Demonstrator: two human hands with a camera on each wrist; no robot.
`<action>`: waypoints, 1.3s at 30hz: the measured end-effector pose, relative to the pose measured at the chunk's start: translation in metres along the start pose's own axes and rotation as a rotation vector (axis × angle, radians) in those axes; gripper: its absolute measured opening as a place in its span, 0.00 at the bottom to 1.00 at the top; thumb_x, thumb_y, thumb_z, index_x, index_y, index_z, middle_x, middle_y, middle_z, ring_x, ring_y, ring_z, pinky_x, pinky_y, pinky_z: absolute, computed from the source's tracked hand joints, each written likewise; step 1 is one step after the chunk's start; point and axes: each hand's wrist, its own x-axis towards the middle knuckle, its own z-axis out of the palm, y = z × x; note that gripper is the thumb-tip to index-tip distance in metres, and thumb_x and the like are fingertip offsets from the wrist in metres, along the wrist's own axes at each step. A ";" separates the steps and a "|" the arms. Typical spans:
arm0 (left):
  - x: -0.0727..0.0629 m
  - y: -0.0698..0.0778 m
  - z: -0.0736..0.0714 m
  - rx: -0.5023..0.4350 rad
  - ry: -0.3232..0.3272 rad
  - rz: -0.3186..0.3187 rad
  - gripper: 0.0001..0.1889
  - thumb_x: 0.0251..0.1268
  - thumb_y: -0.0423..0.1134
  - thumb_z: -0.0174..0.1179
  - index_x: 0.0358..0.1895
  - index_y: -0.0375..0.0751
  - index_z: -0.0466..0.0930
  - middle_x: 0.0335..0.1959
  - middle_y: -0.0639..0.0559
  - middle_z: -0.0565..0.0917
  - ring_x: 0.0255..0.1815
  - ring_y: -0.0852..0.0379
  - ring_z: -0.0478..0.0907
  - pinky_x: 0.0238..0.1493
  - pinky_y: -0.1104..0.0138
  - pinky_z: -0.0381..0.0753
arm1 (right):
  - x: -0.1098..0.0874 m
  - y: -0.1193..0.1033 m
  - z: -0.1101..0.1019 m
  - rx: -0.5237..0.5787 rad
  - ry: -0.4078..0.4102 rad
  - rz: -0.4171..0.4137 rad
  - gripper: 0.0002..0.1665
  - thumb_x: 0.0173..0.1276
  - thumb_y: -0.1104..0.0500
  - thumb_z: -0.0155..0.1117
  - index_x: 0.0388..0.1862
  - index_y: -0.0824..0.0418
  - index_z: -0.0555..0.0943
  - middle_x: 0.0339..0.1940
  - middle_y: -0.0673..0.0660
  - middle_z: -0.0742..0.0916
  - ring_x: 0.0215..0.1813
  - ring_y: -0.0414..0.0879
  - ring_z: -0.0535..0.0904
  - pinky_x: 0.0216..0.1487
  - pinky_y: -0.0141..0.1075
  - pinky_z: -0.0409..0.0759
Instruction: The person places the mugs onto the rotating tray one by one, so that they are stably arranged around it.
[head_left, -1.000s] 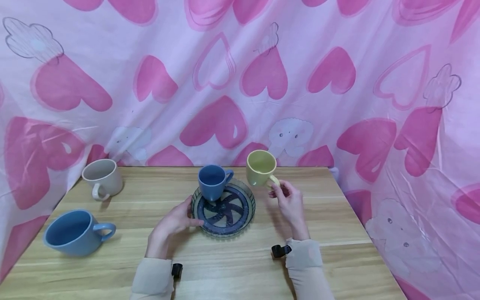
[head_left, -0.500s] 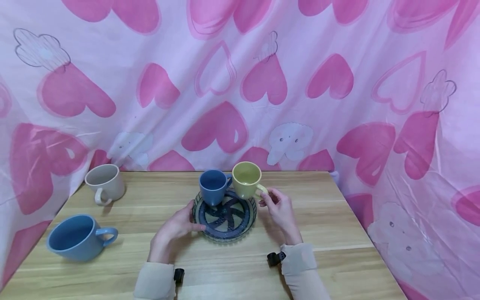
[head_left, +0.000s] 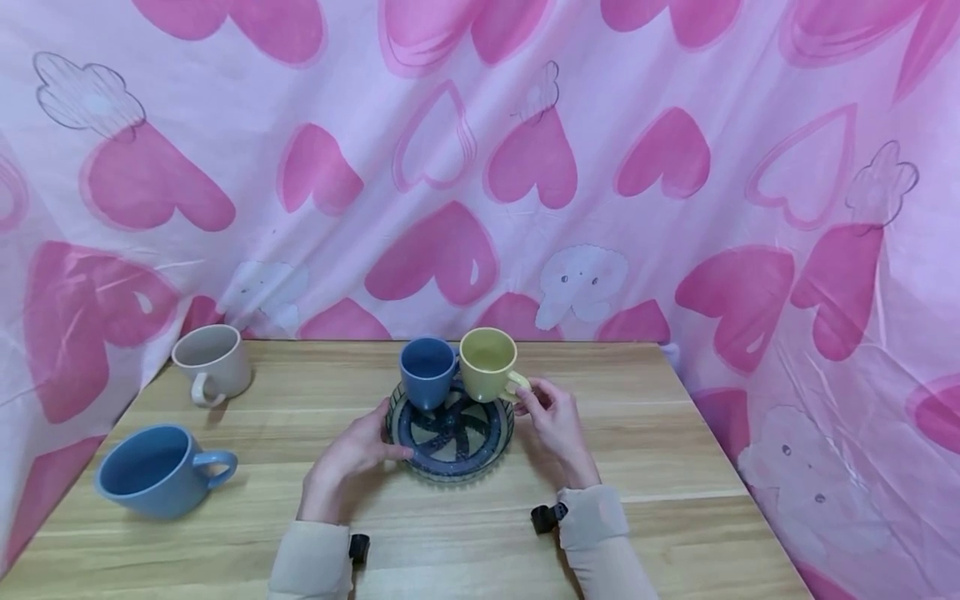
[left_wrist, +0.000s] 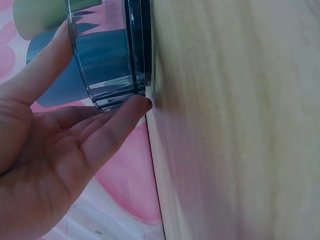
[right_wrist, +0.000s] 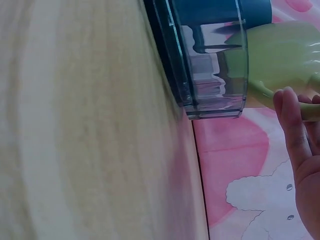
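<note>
A round glass tray with a clear ribbed wall and a dark blue swirl pattern on its bottom sits mid-table. My left hand grips its left side, thumb at the rim and fingers against the outer wall and base. A blue cup stands upright at the tray's back left. Beside it is a yellow-green cup, over the tray's back right. The right hand pinches this cup's handle. In the right wrist view, part of the yellow-green cup shows behind the clear tray wall.
At the left of the wooden table stand a light grey mug and a wide light blue mug, handles toward the middle. A pink heart-patterned cloth hangs behind the table and down its right side.
My right hand has brought the yellow-green cup leftward and down, from right of the tray to beside the blue cup. The left hand has kept its place on the tray.
</note>
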 end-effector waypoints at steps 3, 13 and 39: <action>0.000 0.002 0.000 -0.007 0.000 -0.009 0.51 0.57 0.38 0.72 0.77 0.31 0.45 0.73 0.31 0.59 0.73 0.35 0.55 0.71 0.43 0.55 | 0.002 0.013 0.000 -0.002 0.014 -0.013 0.10 0.71 0.63 0.62 0.46 0.69 0.82 0.33 0.69 0.85 0.34 0.69 0.82 0.39 0.55 0.84; 0.000 0.003 -0.001 -0.011 0.008 0.016 0.49 0.57 0.37 0.71 0.77 0.33 0.48 0.71 0.31 0.63 0.72 0.35 0.58 0.70 0.44 0.57 | 0.005 0.020 -0.001 -0.017 -0.012 -0.026 0.16 0.71 0.58 0.62 0.49 0.71 0.82 0.35 0.70 0.85 0.33 0.64 0.83 0.39 0.57 0.83; -0.001 0.001 -0.003 -0.012 0.009 -0.008 0.47 0.59 0.35 0.70 0.75 0.28 0.49 0.67 0.28 0.68 0.67 0.35 0.66 0.67 0.45 0.65 | 0.007 0.026 0.000 0.012 -0.047 0.103 0.12 0.71 0.65 0.61 0.47 0.73 0.81 0.41 0.74 0.83 0.35 0.59 0.84 0.43 0.49 0.85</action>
